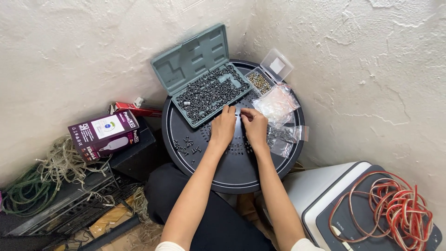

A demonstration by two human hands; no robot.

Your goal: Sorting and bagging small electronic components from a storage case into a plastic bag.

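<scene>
Working at the round black table (232, 172), you have both hands down on its top, just in front of the open grey-green case (204, 79). Your left hand (223, 128) lies palm down, fingers pressed together and pointing at the case's near edge, the tips almost touching it. Your right hand (255, 126) sits just beside the left, its fingers curled inward and pinching something small and dark between thumb and forefinger (too small to tell what; likely one of the screws, though the view does not settle it).

The case's tray is filled with a heap of dark screws (209, 93), its lid standing open toward the wall. A scatter of loose screws (186, 144) lies on the table to the left of the case's near corner, well apart from your left hand. Right of the case stands a small clear box (267, 74) with tiny metal pieces inside, lid up. Below that box, near your right hand, are crumpled clear plastic bags (278, 104). Beside the table on the left sits a purple carton (104, 132); on the right, a coil of red cable (395, 209).
</scene>
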